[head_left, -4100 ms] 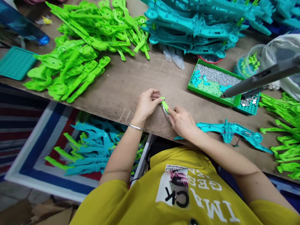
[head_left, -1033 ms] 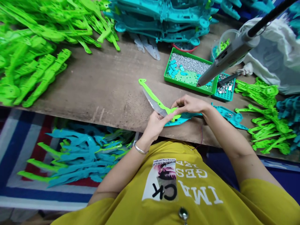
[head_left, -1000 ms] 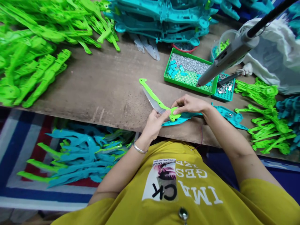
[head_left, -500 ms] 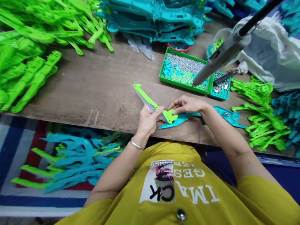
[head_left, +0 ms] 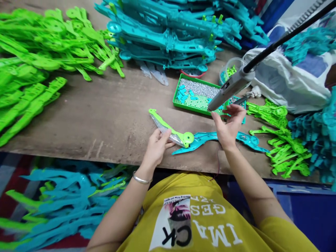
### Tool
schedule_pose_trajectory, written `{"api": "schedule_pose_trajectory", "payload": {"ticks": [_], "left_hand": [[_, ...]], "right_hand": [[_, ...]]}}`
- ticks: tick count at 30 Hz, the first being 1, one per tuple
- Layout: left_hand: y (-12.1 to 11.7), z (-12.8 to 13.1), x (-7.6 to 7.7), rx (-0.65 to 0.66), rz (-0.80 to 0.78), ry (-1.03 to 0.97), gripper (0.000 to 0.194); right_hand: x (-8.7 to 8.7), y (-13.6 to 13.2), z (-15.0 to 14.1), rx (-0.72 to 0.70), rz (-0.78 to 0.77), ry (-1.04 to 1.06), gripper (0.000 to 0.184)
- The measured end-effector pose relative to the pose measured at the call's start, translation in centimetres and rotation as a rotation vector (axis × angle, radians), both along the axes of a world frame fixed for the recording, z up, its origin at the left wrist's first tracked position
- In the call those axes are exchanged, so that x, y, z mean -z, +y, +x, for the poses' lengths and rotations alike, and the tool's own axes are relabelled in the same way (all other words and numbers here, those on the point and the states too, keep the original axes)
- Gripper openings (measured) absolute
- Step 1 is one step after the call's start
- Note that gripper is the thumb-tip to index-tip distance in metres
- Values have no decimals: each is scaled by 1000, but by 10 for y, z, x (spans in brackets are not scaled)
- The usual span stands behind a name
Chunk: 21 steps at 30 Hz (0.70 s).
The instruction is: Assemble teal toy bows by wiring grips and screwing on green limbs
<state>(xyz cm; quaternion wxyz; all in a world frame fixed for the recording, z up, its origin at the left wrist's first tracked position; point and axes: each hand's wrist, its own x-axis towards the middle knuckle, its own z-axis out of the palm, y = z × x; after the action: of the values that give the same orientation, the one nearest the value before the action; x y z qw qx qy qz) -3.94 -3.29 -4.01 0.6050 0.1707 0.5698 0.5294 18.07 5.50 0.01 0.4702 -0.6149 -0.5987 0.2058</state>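
Observation:
My left hand (head_left: 155, 145) grips a bright green plastic arm (head_left: 188, 138) with a translucent grey blade (head_left: 158, 123) along its edge. The arm's round end rests over a long teal plastic piece (head_left: 203, 138) lying on the workbench. Raised above the teal piece is my right hand (head_left: 229, 128), its thumb and fingers spread and holding nothing. Just beyond that thumb hangs the tip of a grey powered screwdriver (head_left: 231, 89); whether the hand touches it I cannot tell.
A green tray (head_left: 193, 106) holds screws and small teal parts. Behind it are stacked teal pieces (head_left: 170, 42). Green parts are heaped at the left (head_left: 39, 49) and right (head_left: 288, 147). More teal and green pieces (head_left: 70, 196) lie below the bench edge.
My right hand has left the green arm's round end and moved up and right toward the screwdriver, its fingers opening. My left hand still holds the green arm. The view has shifted.

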Motion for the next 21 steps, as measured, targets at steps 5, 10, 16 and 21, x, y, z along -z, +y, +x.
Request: {"api": "schedule_pose_trajectory", "payload": {"ticks": [5,10,16,21], "left_hand": [[-23,-17,0,84,44,417,58],[-57,10,-2,269,289,795,77],[-58,27,8,325,535,1383,74],[-46,25,11,302,606,1422,67]], "right_hand": [[-10,26,1,-181,-58,-38,81],[-28,50,-13,-349,-24,84,53],[-20,80,-37,-365,195,407,21],[8,93,-46,-284,206,412,29]]}}
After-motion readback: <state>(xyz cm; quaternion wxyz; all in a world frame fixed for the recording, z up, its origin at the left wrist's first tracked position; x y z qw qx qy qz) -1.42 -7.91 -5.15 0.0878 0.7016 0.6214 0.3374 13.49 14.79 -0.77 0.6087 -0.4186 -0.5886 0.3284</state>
